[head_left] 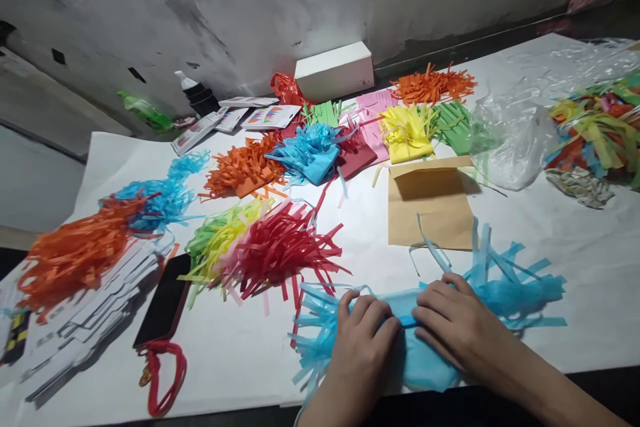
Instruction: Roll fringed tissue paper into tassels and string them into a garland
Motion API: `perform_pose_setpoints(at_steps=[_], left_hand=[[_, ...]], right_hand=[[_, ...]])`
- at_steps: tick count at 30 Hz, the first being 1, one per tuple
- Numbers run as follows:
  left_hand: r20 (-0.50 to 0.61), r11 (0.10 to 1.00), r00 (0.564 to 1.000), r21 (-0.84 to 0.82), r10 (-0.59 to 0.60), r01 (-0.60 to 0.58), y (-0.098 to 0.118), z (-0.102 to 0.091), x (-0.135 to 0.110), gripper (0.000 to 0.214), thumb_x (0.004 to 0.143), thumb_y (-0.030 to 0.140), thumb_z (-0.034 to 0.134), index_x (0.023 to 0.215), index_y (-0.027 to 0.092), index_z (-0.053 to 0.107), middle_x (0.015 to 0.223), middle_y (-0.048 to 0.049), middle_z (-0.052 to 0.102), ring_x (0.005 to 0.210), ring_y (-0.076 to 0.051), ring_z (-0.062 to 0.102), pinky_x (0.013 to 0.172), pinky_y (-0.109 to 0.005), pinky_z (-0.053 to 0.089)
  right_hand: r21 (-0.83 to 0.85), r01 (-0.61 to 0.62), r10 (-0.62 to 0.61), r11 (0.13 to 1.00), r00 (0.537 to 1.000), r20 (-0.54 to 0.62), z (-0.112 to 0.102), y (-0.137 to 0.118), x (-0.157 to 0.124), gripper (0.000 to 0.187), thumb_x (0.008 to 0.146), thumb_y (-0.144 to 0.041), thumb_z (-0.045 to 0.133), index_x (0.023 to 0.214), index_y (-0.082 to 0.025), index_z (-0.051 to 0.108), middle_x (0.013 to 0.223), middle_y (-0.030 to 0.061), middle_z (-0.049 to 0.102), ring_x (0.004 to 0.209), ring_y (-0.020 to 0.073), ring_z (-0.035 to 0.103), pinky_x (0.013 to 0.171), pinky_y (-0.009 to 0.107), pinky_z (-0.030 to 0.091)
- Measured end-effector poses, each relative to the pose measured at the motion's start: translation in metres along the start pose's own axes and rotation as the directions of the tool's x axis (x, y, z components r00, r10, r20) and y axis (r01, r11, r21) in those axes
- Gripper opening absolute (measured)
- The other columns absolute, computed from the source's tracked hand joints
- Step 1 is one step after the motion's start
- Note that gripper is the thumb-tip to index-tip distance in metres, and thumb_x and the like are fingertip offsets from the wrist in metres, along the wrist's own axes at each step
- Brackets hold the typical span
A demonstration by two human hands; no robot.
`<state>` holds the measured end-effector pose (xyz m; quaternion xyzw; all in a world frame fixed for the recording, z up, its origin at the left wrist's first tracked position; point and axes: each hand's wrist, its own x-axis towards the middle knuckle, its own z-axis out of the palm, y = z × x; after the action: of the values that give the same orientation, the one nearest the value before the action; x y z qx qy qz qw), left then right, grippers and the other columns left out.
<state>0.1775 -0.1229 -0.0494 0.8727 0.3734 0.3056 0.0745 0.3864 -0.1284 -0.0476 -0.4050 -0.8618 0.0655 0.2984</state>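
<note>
A sheet of blue tissue paper (425, 360) with fringed ends lies at the front edge of the table. My left hand (364, 340) rests on its left part, fingers curled over the paper. Close beside it, my right hand (457, 320) has its fingers bent and pressed on the middle of the same sheet. A darker blue fold runs between the two hands. Cut strips of the blue fringe (520, 287) spread out to the right, and more fan out left of my left hand. My thumbs and the paper under my palms are partly hidden.
Behind my hands lies a brown paper envelope (430, 213). To the left are a red tassel bundle (285, 250), a black phone (164, 300) with a red strap, and stacked white papers (95, 320). A white box (334, 72) stands by the wall, and clear plastic (520, 140) lies right.
</note>
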Motion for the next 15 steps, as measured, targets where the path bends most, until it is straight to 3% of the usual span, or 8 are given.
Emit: perform_pose_setpoints(at_steps=[6, 10, 15], left_hand=[[0.014, 0.999, 0.999, 0.02, 0.042, -0.042, 0.0, -0.001, 0.002, 0.023, 0.099, 0.011, 0.047, 0.087, 0.02, 0.064, 0.087, -0.0019, 0.068, 0.086, -0.018, 0.057, 0.101, -0.041, 0.033], [-0.026, 0.999, 0.999, 0.001, 0.033, -0.033, -0.004, 0.003, 0.0, 0.026, 0.103, 0.019, 0.047, 0.084, 0.021, 0.065, 0.085, -0.0012, 0.069, 0.085, -0.018, 0.058, 0.1, -0.042, 0.034], [0.056, 0.997, 0.995, 0.014, -0.078, 0.078, 0.002, -0.002, 0.001, 0.013, 0.097, 0.017, 0.059, 0.088, 0.022, 0.065, 0.09, -0.0007, 0.071, 0.086, -0.019, 0.059, 0.093, -0.042, 0.035]], right_hand=[[-0.008, 0.042, -0.042, 0.999, 0.999, -0.009, -0.006, -0.006, -0.006, 0.043, 0.106, -0.01, 0.027, 0.09, -0.014, 0.066, 0.08, 0.0042, 0.063, 0.08, 0.0183, 0.053, 0.101, 0.04, 0.032], [-0.002, 0.008, -0.008, 1.0, 0.999, -0.052, -0.019, 0.009, -0.033, 0.036, 0.104, -0.007, 0.032, 0.105, -0.012, 0.067, 0.096, 0.0088, 0.068, 0.099, 0.022, 0.057, 0.107, 0.045, 0.032], [-0.081, -0.086, 0.082, 0.993, 0.995, -0.052, -0.027, 0.018, -0.046, 0.022, 0.097, -0.003, 0.047, 0.1, -0.015, 0.066, 0.108, 0.0103, 0.066, 0.11, 0.0243, 0.057, 0.109, 0.05, 0.033]])
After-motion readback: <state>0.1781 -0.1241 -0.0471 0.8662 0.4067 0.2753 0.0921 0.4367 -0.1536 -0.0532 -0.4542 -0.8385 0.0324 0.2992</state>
